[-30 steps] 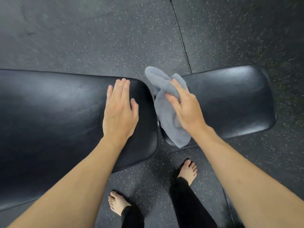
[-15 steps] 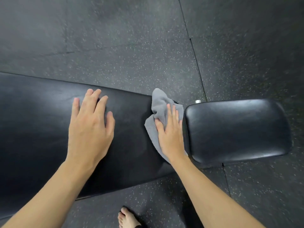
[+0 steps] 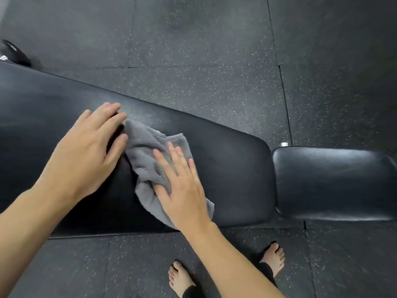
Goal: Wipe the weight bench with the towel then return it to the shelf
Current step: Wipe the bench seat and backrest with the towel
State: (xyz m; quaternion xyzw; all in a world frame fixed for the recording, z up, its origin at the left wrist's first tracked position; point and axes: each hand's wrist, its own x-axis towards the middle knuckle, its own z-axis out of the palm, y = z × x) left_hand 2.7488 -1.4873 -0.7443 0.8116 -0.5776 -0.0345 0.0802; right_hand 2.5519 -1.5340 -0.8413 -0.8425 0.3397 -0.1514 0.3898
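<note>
The black padded weight bench has a long back pad running from the left edge to the middle, and a shorter seat pad at the right. A crumpled grey towel lies on the long pad. My right hand presses flat on the towel's near half, with its thumb tucked into a fold. My left hand rests flat on the pad just left of the towel, fingers spread, fingertips touching the towel's far corner. The shelf is out of view.
Dark speckled rubber floor tiles surround the bench. My two bare feet stand on the floor in front of the bench. A small metal pin shows in the gap between the pads. A dark object sits at the far left.
My right hand has slid the towel leftward along the long pad, away from the gap by the seat pad. My left hand stayed flat on the pad, and the towel now reaches its fingertips.
</note>
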